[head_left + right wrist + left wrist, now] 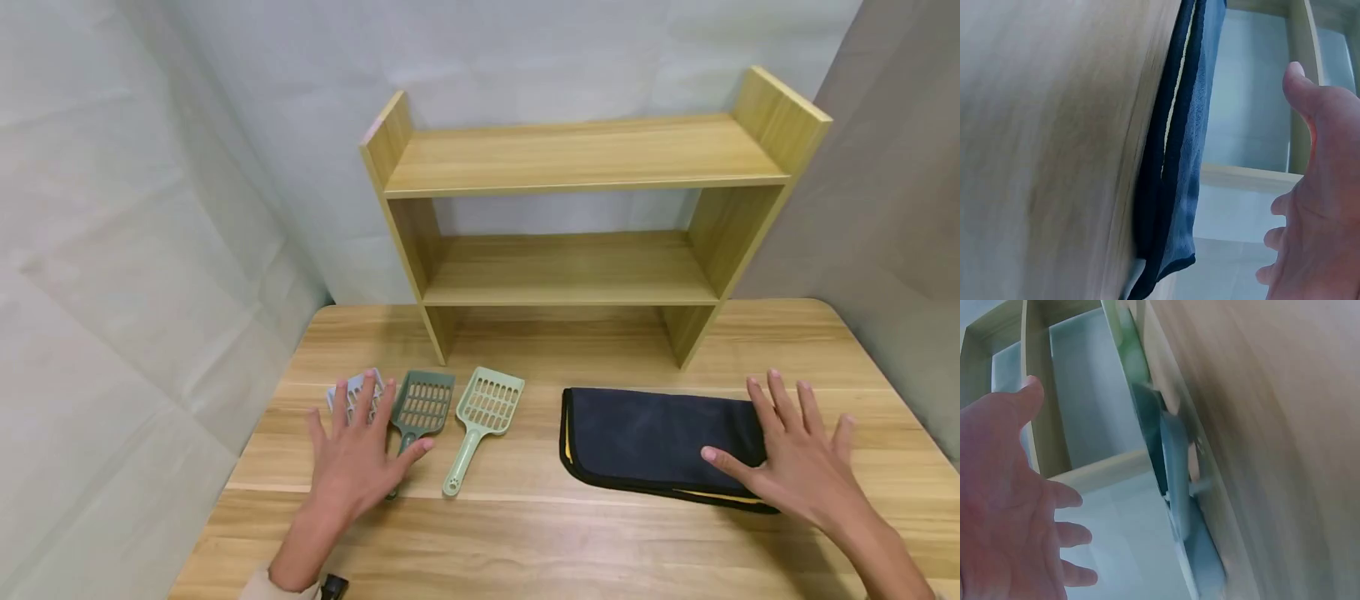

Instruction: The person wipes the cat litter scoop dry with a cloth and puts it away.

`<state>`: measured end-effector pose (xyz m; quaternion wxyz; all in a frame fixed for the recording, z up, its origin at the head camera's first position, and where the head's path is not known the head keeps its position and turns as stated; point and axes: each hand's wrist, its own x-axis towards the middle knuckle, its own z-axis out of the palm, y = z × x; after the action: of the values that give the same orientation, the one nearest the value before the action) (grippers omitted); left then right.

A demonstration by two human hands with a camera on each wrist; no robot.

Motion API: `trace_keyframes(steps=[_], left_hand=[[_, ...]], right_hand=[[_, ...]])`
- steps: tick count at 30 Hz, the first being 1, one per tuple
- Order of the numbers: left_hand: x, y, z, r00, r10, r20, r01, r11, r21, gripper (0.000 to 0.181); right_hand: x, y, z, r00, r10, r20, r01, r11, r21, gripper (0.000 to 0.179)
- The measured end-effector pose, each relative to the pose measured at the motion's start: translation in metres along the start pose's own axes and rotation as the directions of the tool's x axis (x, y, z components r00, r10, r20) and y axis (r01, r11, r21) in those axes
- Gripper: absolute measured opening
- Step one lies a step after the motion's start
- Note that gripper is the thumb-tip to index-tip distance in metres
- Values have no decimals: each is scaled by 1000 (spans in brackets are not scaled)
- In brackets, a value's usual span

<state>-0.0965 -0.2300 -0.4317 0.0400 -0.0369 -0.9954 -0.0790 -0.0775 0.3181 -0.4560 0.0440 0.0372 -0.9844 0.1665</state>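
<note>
My left hand [356, 462] is spread above the litter scoops on the left of the table, its fingers straight and holding nothing. Partly hidden beneath it are a pale blue scoop [377, 385] and a dark green scoop [424, 404]. A light green scoop [491, 402] lies uncovered just to their right. On the other side, my right hand [806, 467] hovers with fingers spread over the right end of a folded dark blue cloth [652, 433] with black edging and a yellow inside. In the right wrist view a gap separates that hand from the cloth [1188, 162].
A two-tier wooden shelf [570, 292] stands at the back of the table [510, 550], with nothing on its boards. Pale fabric [150, 250] hangs behind and to the left; greyish fabric [892, 208] hangs on the right.
</note>
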Motion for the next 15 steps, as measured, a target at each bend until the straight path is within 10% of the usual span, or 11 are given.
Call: trace_keyframes(steps=[15], left_hand=[[2, 33, 5, 998, 54, -41, -57, 995, -85, 100]], right_hand=[[21, -8, 4, 994, -113, 11, 112, 991, 73, 119]])
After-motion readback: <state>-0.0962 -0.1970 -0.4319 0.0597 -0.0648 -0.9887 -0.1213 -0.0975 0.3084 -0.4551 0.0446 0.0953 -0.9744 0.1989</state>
